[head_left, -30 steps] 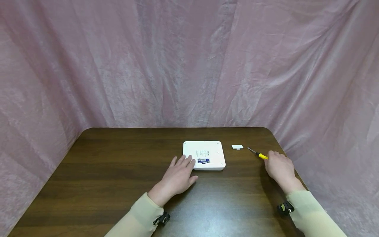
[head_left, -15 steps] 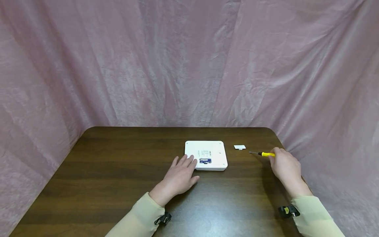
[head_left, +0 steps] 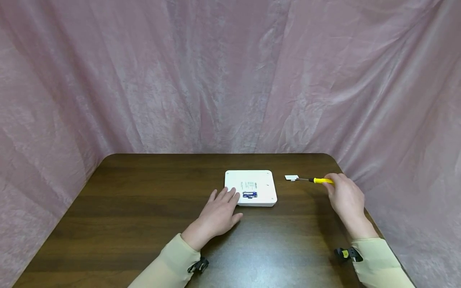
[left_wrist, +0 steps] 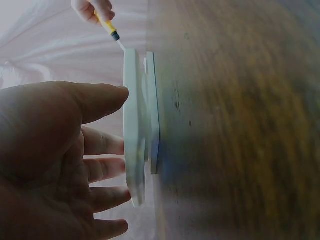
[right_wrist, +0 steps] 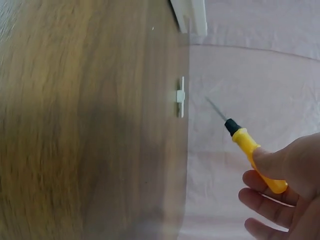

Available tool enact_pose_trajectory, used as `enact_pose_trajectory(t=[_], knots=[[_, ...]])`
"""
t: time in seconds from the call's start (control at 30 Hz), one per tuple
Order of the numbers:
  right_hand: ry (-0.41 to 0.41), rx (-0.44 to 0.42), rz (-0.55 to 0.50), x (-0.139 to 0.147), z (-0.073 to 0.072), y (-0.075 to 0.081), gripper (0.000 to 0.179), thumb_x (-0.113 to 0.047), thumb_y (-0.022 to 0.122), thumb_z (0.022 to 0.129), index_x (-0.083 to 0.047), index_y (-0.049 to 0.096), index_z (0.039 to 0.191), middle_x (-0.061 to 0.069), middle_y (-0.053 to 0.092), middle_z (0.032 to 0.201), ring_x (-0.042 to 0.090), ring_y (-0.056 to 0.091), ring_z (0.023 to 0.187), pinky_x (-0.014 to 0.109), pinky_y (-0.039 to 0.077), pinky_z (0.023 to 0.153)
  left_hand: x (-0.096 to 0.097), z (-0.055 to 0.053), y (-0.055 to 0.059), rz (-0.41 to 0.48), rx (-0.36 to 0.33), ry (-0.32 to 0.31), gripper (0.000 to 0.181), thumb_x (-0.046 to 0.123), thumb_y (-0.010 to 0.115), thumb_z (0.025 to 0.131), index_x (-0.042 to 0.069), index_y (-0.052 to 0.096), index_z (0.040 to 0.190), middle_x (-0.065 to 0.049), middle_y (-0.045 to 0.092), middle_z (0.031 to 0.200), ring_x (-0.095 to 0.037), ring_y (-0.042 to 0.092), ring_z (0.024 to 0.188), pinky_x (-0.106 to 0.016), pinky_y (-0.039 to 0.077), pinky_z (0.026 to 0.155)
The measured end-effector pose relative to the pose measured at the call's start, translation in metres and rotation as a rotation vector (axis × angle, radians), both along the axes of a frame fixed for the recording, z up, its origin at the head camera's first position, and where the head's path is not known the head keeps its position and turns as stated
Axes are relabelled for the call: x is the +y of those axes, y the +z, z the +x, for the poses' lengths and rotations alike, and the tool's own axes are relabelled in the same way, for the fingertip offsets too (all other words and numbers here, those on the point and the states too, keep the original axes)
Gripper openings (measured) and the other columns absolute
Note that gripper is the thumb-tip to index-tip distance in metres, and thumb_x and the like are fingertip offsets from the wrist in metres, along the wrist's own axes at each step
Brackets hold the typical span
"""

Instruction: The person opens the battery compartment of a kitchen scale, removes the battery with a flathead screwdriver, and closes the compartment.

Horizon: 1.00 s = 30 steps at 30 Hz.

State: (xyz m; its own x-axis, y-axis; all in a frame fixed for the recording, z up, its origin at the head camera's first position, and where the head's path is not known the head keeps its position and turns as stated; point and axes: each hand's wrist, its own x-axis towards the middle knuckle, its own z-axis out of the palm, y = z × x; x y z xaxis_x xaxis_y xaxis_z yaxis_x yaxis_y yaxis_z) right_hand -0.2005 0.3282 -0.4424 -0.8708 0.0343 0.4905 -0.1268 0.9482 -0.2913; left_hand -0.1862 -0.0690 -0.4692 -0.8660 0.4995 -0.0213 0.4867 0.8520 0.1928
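A flat white device [head_left: 263, 178], resembling a kitchen scale turned face down, lies on the brown table. Its battery compartment is uncovered, and blue batteries [head_left: 250, 195] sit inside. My left hand [head_left: 215, 214] rests with spread fingers on the device's near left corner; the left wrist view shows the fingertips against the white body [left_wrist: 132, 110]. Between thumb and fingers, my right hand [head_left: 346, 198] holds a yellow screwdriver [head_left: 322, 181] with a black collar and thin metal shaft. Its tip points left, overlapping the edge of a small white battery cover [head_left: 291, 177] in the head view; the right wrist view shows it raised above the table.
The wooden table [head_left: 144, 224] has rounded far corners, and its right edge runs beneath the right arm. Pink curtains [head_left: 230, 80] hang behind and around it. Each wrist wears a black strap-on camera [head_left: 199, 265] over a pale sleeve.
The screwdriver has swung from slanting to nearly level, lifted a little, and its tip has moved left to the cover. My left hand stays on the device.
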Motion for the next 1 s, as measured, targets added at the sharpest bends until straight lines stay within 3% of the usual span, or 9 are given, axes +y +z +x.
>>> enact_pose_trajectory(t=[0.23,1.0], knots=[[0.070,0.030,-0.033,-0.016,-0.006,0.003,0.019,-0.008,0.083,0.099,-0.004,0.078,0.117,0.018,0.074,0.106,0.046,0.068,0.092,0.065,0.052,0.069,-0.004,0.000,-0.001,-0.011,-0.010,0.004,0.070,0.047,0.062,0.114,0.009,0.045,0.169,-0.013,0.035,0.178,-0.036,0.029,0.165,-0.062,0.021,0.132],[0.174,-0.042,-0.135,-0.069,-0.024,0.008,0.019,-0.009,0.080,0.102,-0.008,0.079,0.121,0.014,0.074,0.117,0.038,0.067,0.107,0.060,0.053,0.083,-0.007,0.001,-0.001,-0.012,-0.002,0.010,0.070,0.048,0.063,0.113,0.009,0.046,0.169,-0.013,0.035,0.177,-0.036,0.028,0.165,-0.062,0.021,0.131]])
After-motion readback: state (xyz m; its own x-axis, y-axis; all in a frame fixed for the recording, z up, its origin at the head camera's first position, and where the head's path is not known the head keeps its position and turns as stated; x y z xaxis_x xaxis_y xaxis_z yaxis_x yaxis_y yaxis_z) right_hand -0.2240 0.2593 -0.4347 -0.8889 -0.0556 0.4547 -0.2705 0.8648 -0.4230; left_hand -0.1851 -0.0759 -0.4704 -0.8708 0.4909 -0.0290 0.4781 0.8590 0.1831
